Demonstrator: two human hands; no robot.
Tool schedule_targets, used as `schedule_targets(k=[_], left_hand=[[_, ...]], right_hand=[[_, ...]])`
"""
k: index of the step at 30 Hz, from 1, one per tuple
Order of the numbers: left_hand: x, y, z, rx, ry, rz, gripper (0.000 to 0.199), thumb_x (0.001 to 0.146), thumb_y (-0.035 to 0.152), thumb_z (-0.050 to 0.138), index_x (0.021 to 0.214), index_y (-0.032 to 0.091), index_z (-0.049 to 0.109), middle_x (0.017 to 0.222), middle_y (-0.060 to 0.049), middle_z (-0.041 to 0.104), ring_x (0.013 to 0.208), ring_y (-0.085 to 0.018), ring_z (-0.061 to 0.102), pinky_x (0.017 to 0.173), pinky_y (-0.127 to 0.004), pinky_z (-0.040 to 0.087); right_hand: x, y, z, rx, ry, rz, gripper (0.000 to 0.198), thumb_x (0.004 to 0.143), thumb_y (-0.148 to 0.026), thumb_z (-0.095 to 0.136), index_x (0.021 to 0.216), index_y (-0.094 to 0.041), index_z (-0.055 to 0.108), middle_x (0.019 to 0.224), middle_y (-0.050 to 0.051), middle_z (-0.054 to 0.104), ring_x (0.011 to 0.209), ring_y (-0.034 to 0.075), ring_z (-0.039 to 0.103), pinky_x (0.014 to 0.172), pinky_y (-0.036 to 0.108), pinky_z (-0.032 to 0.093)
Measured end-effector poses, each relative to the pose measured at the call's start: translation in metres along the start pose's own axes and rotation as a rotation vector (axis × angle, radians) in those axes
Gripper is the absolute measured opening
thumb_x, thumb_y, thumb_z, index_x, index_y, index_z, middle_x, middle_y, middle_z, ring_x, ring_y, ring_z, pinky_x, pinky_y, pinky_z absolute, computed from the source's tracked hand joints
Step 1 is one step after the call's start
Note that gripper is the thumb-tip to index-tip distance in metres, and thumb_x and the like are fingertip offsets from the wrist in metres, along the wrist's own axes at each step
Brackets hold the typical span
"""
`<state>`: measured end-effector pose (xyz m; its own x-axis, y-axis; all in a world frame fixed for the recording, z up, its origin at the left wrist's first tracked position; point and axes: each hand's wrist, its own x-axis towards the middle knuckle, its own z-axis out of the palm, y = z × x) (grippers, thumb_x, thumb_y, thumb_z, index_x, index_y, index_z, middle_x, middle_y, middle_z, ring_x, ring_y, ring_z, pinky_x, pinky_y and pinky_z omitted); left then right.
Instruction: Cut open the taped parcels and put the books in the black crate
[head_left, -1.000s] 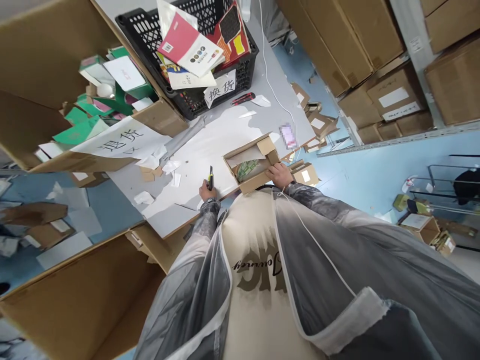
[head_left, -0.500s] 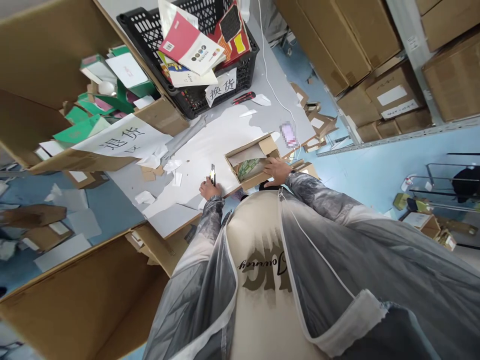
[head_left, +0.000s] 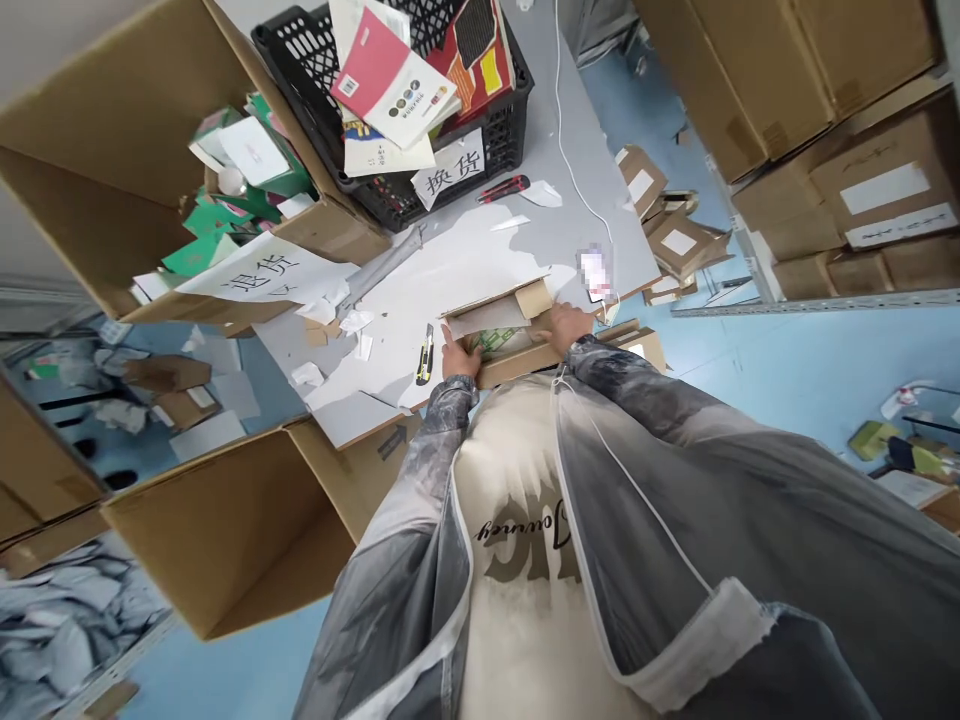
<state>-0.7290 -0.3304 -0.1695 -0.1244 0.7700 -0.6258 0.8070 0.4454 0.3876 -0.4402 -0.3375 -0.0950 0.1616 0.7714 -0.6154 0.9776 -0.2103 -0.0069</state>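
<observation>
An open cardboard box point(head_left: 517, 366) lies at the table's near edge, right in front of my body. Inside it a green-and-white patterned item point(head_left: 501, 341) is partly visible; the rest is hidden by the walls and brown lining. My left hand point(head_left: 459, 356) grips the box's left end, its thumb on the inner side. At the opposite end, my right hand point(head_left: 568, 327) holds the right wall, thumb inward. A yellow-and-black utility knife point(head_left: 425, 356) rests on the table just left of my left hand, touched by neither hand.
A black crate point(head_left: 510, 130) of books stands at the back, beside a large carton point(head_left: 352, 232) of green boxes. A red-black cutter point(head_left: 504, 188), paper scraps and a phone point(head_left: 595, 273) with a cable lie on the table point(head_left: 360, 415). An open carton point(head_left: 225, 540) sits lower left.
My left hand has let go of the utility knife, leaving it on the table, and moved right onto the box. The box is turned more square to me. The view has shifted.
</observation>
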Motion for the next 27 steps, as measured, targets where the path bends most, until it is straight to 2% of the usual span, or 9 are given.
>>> schedule_targets(k=[5, 9, 12, 15, 17, 19, 21, 24, 27], left_hand=[[0.001, 0.009, 0.001, 0.044, 0.076, -0.108, 0.084, 0.119, 0.042, 0.073, 0.189, 0.004, 0.045, 0.132, -0.031, 0.088, 0.137, -0.046, 0.084, 0.122, -0.056, 0.056], [0.001, 0.008, -0.002, 0.07, 0.117, -0.145, 0.067, 0.123, 0.037, 0.065, 0.181, 0.005, 0.058, 0.13, -0.03, 0.089, 0.139, -0.045, 0.084, 0.122, -0.054, 0.056], [-0.001, 0.01, -0.005, 0.092, 0.139, -0.17, 0.066, 0.121, 0.037, 0.064, 0.18, 0.008, 0.061, 0.145, -0.03, 0.085, 0.148, -0.047, 0.079, 0.127, -0.058, 0.056], [-0.003, 0.019, -0.006, 0.074, 0.249, -0.055, 0.081, 0.116, 0.048, 0.077, 0.185, 0.011, 0.054, 0.178, -0.028, 0.067, 0.171, -0.044, 0.061, 0.14, -0.055, 0.05], [-0.003, 0.029, -0.005, 0.027, 0.337, 0.003, 0.085, 0.117, 0.053, 0.077, 0.184, 0.007, 0.052, 0.186, -0.028, 0.057, 0.178, -0.041, 0.051, 0.146, -0.052, 0.044], [-0.002, 0.042, -0.005, -0.047, 0.398, -0.039, 0.072, 0.125, 0.053, 0.064, 0.177, 0.004, 0.056, 0.18, -0.03, 0.061, 0.174, -0.038, 0.056, 0.146, -0.05, 0.043], [-0.001, 0.054, -0.008, -0.087, 0.462, -0.136, 0.061, 0.129, 0.053, 0.053, 0.164, 0.005, 0.066, 0.168, -0.031, 0.069, 0.163, -0.037, 0.064, 0.142, -0.052, 0.047], [-0.004, 0.067, -0.018, 0.0, 0.546, -0.244, 0.059, 0.129, 0.058, 0.049, 0.141, 0.008, 0.078, 0.152, -0.031, 0.075, 0.154, -0.042, 0.067, 0.134, -0.057, 0.051], [-0.013, 0.071, -0.03, 0.051, 0.415, -0.244, 0.07, 0.129, 0.066, 0.04, 0.124, 0.013, 0.087, 0.133, -0.029, 0.084, 0.144, -0.046, 0.074, 0.119, -0.056, 0.058]], right_hand=[[0.008, 0.004, 0.02, 0.103, 0.129, -0.037, 0.056, 0.118, -0.053, 0.069, 0.156, -0.011, 0.071, 0.152, 0.037, 0.074, 0.114, 0.041, 0.083, 0.093, 0.047, 0.065], [0.019, 0.018, 0.025, 0.172, 0.056, -0.117, 0.05, 0.123, -0.048, 0.054, 0.152, -0.013, 0.073, 0.138, 0.032, 0.081, 0.11, 0.039, 0.083, 0.095, 0.046, 0.064], [0.029, 0.027, 0.019, 0.176, -0.004, -0.154, 0.056, 0.127, -0.055, 0.048, 0.155, -0.014, 0.073, 0.144, 0.029, 0.08, 0.121, 0.041, 0.081, 0.106, 0.048, 0.063], [0.04, 0.03, 0.01, 0.201, 0.04, -0.185, 0.066, 0.123, -0.058, 0.061, 0.17, -0.012, 0.065, 0.162, 0.031, 0.07, 0.131, 0.044, 0.077, 0.113, 0.051, 0.062], [0.05, 0.032, 0.005, 0.229, 0.085, -0.245, 0.082, 0.119, -0.058, 0.07, 0.183, -0.01, 0.053, 0.172, 0.032, 0.063, 0.14, 0.046, 0.073, 0.118, 0.053, 0.062], [0.061, 0.034, 0.002, 0.267, 0.117, -0.345, 0.089, 0.12, -0.058, 0.068, 0.192, -0.01, 0.044, 0.181, 0.03, 0.057, 0.152, 0.046, 0.068, 0.129, 0.054, 0.059], [0.072, 0.036, 0.001, 0.346, 0.126, -0.413, 0.081, 0.127, -0.054, 0.055, 0.194, -0.011, 0.041, 0.189, 0.026, 0.052, 0.165, 0.042, 0.06, 0.141, 0.052, 0.05], [0.084, 0.042, 0.003, 0.621, 0.03, -0.31, 0.066, 0.132, -0.045, 0.038, 0.187, -0.011, 0.052, 0.187, 0.022, 0.059, 0.17, 0.035, 0.057, 0.146, 0.046, 0.044], [0.09, 0.048, 0.007, 0.793, -0.091, -0.157, 0.059, 0.133, -0.05, 0.042, 0.177, -0.017, 0.065, 0.173, 0.018, 0.074, 0.16, 0.033, 0.068, 0.139, 0.044, 0.053]])
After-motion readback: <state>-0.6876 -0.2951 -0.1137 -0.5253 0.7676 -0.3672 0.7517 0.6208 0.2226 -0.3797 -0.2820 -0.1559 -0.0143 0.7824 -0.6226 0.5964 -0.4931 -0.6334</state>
